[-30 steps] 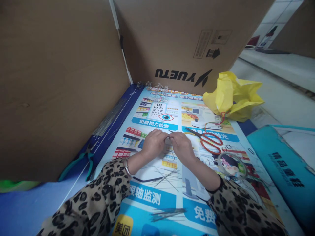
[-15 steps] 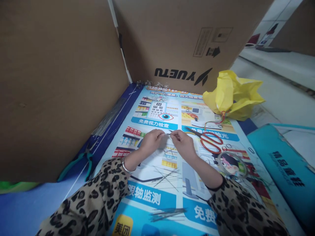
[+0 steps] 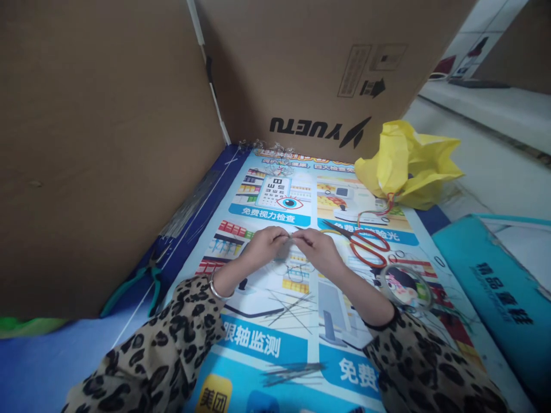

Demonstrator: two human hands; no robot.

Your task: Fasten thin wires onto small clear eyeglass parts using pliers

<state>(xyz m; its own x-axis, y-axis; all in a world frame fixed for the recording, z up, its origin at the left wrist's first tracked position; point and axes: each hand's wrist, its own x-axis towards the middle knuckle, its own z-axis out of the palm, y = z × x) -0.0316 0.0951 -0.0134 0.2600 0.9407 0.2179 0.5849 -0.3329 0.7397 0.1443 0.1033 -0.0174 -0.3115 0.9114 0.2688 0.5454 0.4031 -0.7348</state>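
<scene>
My left hand point(image 3: 267, 245) and my right hand point(image 3: 317, 250) meet above the middle of the printed sheet point(image 3: 293, 347), fingertips nearly touching. Both are closed in a pinch on a thin wire point(image 3: 297, 269), part of which shows as fine bent lines below the fingers. Its exact shape is blurred, and the pinched part is hidden. Just right of my right hand lie scissors with orange handles point(image 3: 370, 248), their blades pointing to the hand. Loose straight wires point(image 3: 290, 310) lie crossed below my hands, and a bundle of short wires point(image 3: 294, 373) rests nearer to me.
Cardboard walls point(image 3: 112, 143) stand left and behind. Teal-handled pliers point(image 3: 155, 281) and long wires point(image 3: 187, 209) lie at left. To the right are a yellow bag point(image 3: 404, 166), a roll of clear tape point(image 3: 426, 298) and a blue box point(image 3: 486, 310). Small wire pieces point(image 3: 267, 146) sit at the back.
My right hand has shifted slightly left, bringing its fingertips closer to those of my left hand. The wire below the fingers has moved a little. Other things lie as before.
</scene>
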